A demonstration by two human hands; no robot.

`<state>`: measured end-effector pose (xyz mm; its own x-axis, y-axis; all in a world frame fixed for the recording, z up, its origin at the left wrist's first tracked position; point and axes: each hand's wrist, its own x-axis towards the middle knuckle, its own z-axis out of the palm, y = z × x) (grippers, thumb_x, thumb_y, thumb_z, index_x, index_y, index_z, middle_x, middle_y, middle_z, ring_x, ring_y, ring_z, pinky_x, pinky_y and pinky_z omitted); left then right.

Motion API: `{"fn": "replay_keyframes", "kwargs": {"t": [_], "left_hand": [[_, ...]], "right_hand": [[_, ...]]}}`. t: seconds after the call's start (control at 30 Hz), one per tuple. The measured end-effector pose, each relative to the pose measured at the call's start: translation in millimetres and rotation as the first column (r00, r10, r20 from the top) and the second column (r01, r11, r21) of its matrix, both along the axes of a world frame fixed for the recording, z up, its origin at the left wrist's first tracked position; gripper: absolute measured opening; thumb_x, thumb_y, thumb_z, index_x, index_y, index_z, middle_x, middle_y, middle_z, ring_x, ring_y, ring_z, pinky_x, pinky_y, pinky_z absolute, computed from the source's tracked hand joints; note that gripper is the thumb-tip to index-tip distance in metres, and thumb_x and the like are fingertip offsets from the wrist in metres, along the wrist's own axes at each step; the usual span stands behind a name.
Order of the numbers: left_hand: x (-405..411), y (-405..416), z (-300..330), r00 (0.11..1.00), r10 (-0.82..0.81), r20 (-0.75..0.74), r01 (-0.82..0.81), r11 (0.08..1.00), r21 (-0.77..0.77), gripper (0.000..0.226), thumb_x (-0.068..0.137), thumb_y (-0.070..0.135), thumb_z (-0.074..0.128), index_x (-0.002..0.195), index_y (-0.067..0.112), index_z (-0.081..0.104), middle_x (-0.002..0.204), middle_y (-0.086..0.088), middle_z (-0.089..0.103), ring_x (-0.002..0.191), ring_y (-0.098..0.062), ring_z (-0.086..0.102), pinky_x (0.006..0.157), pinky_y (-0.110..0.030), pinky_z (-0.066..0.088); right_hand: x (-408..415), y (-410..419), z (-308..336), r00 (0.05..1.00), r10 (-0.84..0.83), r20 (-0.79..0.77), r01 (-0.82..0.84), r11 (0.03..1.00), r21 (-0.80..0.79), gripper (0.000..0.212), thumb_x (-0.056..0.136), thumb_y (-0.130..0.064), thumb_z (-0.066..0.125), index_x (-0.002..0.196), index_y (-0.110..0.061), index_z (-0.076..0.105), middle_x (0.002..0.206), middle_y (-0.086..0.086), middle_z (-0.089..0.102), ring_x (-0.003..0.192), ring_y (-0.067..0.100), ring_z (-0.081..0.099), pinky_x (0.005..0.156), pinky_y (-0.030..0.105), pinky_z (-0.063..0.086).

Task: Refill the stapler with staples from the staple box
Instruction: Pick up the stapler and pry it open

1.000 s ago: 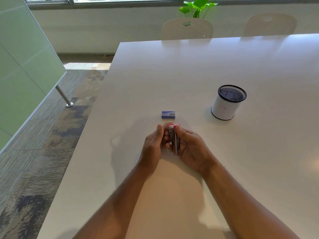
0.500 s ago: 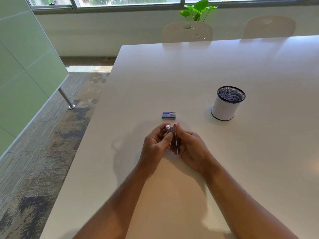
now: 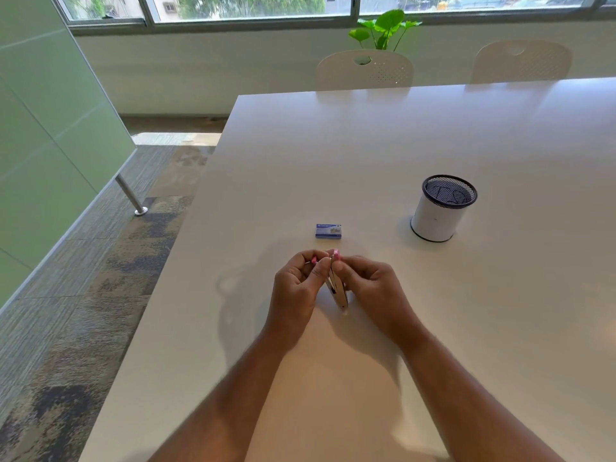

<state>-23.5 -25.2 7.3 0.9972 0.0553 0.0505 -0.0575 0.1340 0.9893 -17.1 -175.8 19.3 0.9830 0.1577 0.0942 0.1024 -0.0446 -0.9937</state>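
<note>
A small metal stapler (image 3: 337, 288) with pink ends stands tilted on the white table (image 3: 366, 155), held between both hands. My right hand (image 3: 373, 288) grips its body from the right. My left hand (image 3: 295, 285) pinches a small pink-tipped piece (image 3: 313, 260) pulled out to the left of the stapler's top. The blue staple box (image 3: 328, 231) lies closed on the table just beyond my hands, touched by neither.
A white pen cup with a black mesh rim (image 3: 441, 208) stands to the right of the box. Two pale chairs (image 3: 365, 70) and a green plant (image 3: 383, 28) are behind the far table edge. The table's left edge drops to carpet (image 3: 83, 295).
My left hand has drawn away to the left from the stapler's top, taking a pink-tipped piece with it. My right hand keeps holding the stapler in place.
</note>
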Motion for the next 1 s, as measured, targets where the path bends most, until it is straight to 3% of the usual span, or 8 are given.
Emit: {"fn": "replay_keyframes", "kwargs": {"t": [0.07,0.23,0.37,0.53,0.67,0.8,1.0], "left_hand": [[0.5,0.8,0.5,1.000,-0.002,-0.006,0.002,1.000,-0.015,0.015,0.100,0.014,0.062,0.111,0.010,0.072,0.110,-0.011,0.078,0.105,-0.033,0.074,0.098,-0.052,0.056],[1.7,2.0,2.8,0.998,-0.014,-0.059,0.010,0.997,-0.071,0.014,0.098,0.010,0.064,0.109,0.010,0.074,0.096,-0.017,0.078,0.087,-0.029,0.075,0.087,-0.045,0.059],[3.2,5.2,4.5,1.000,-0.021,-0.010,0.021,1.000,0.016,0.013,0.096,0.009,0.067,0.104,0.009,0.076,0.095,-0.018,0.078,0.086,-0.025,0.074,0.085,-0.041,0.059],[2.0,7.6,9.5,0.999,-0.051,-0.002,0.051,0.998,0.047,0.013,0.096,0.006,0.065,0.105,0.005,0.075,0.087,-0.008,0.077,0.081,-0.015,0.072,0.076,-0.025,0.056],[1.8,7.4,7.8,0.989,-0.119,-0.084,0.114,0.992,-0.063,0.015,0.097,0.006,0.062,0.105,0.003,0.075,0.085,-0.012,0.076,0.082,-0.023,0.073,0.081,-0.037,0.056],[2.6,7.1,3.9,0.991,-0.093,-0.094,0.089,0.995,-0.047,0.013,0.096,0.011,0.066,0.100,0.008,0.078,0.088,-0.018,0.075,0.085,-0.032,0.067,0.091,-0.052,0.054],[2.6,6.9,2.9,0.994,-0.086,-0.070,0.088,0.996,0.025,0.014,0.098,0.012,0.064,0.098,0.010,0.078,0.085,-0.013,0.077,0.081,-0.023,0.071,0.085,-0.041,0.058]], "right_hand": [[-1.3,-0.7,0.4,0.997,0.075,-0.010,-0.074,0.996,0.040,0.027,0.096,-0.008,0.065,0.122,-0.011,0.072,0.107,0.001,0.079,0.101,0.012,0.074,0.088,0.021,0.054],[-1.5,2.0,-0.4,0.999,0.050,0.006,-0.050,0.991,0.125,0.027,0.094,-0.003,0.066,0.121,-0.007,0.071,0.107,0.007,0.079,0.097,0.016,0.075,0.082,0.023,0.056],[-1.5,-0.4,0.6,0.998,0.055,0.003,-0.055,0.982,0.182,0.027,0.093,-0.002,0.066,0.119,-0.007,0.073,0.109,0.006,0.078,0.097,0.012,0.073,0.082,0.022,0.054],[-1.4,-3.4,-0.3,0.998,0.067,0.004,-0.066,0.979,0.194,0.026,0.093,-0.005,0.066,0.119,-0.006,0.073,0.108,0.008,0.078,0.095,0.015,0.073,0.084,0.024,0.054],[0.6,-4.3,-2.8,0.998,0.067,-0.001,-0.065,0.977,0.202,0.024,0.094,-0.004,0.066,0.116,-0.005,0.073,0.107,0.010,0.078,0.094,0.016,0.073,0.083,0.024,0.054],[1.7,-6.6,-3.5,0.997,0.077,0.008,-0.077,0.978,0.194,0.022,0.094,-0.005,0.065,0.115,-0.004,0.073,0.108,0.012,0.077,0.098,0.018,0.073,0.085,0.025,0.055],[3.5,-6.2,-5.8,0.996,0.089,0.011,-0.089,0.982,0.165,0.020,0.095,-0.007,0.065,0.114,-0.003,0.073,0.103,0.008,0.077,0.094,0.016,0.073,0.083,0.024,0.054]]}}
